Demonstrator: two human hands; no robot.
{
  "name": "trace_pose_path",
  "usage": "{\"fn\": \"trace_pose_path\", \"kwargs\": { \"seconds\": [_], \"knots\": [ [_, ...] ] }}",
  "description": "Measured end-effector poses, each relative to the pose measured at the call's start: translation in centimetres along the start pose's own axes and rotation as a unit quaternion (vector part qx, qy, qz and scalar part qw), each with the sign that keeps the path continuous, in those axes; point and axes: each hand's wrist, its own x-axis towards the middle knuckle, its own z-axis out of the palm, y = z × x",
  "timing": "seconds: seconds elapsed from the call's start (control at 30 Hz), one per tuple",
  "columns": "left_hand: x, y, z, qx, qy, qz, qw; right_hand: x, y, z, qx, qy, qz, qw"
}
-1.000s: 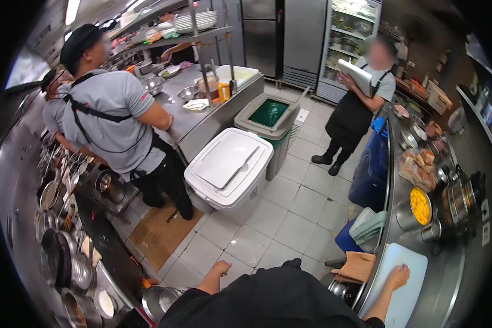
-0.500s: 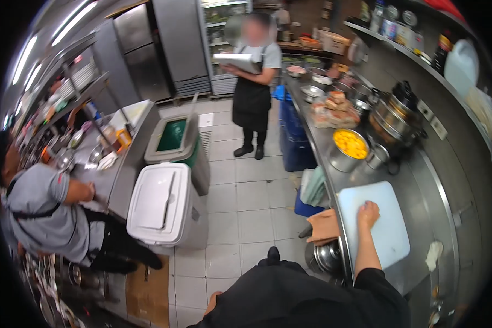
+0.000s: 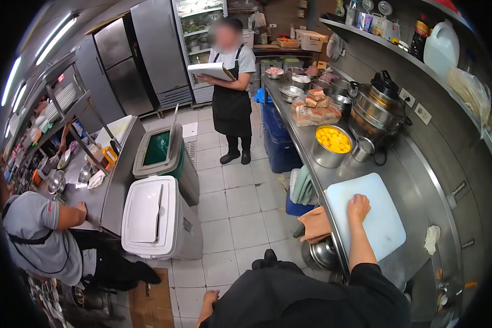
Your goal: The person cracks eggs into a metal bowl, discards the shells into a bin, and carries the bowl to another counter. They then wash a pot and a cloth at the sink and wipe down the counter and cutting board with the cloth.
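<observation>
My right hand [image 3: 358,208] rests on a pale blue-white cutting board [image 3: 391,229] with its fingers curled in, and nothing shows in it. The board lies on the steel counter [image 3: 333,176] along the right side. Beyond it stands a steel pot [image 3: 329,158] full of bright yellow pieces, with a small steel cup [image 3: 363,149] beside it. Low in the picture, my left hand [image 3: 210,297] hangs beside my dark apron, mostly hidden; its fingers are too small to make out.
A co-worker [image 3: 230,93] stands ahead holding a clipboard; another [image 3: 44,224] leans at the left counter. A white lidded bin [image 3: 147,216] and a green-lined bin [image 3: 158,147] border the tiled aisle. Bagged bread-like slabs [image 3: 314,109], a large steel steamer-like pot [image 3: 377,112] and an orange cloth [image 3: 315,224] are at right.
The view has shifted slightly. My right hand stays on the board with its fingers curled. More of my left hand shows now. The co-worker at left has a hand resting on the counter.
</observation>
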Motion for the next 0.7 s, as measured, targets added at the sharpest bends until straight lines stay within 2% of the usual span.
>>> {"fn": "trace_pose_path", "kwargs": {
  "seconds": [0.07, 0.13, 0.33, 0.7],
  "knots": [
    [-0.4, -0.1, 0.0, -0.043, 0.004, 0.004, 0.999, 0.0, -0.1, 0.0, 0.006, 0.004, -0.004, 1.0],
    [0.3, -1.0, 0.2, 0.088, 0.019, 0.173, 0.981, 0.1, -0.3, -0.6, 0.003, -0.052, 0.028, 0.998],
    [-1.0, -1.6, 1.7, 0.067, 0.0, 0.072, 0.995, 0.1, 0.1, -0.1, -0.007, -0.057, 0.029, 0.998],
    [-1.9, -2.2, 2.3, 0.041, -0.005, 0.021, 0.999, -0.1, 0.3, 0.1, -0.025, -0.047, 0.025, 0.998]
  ]
}}
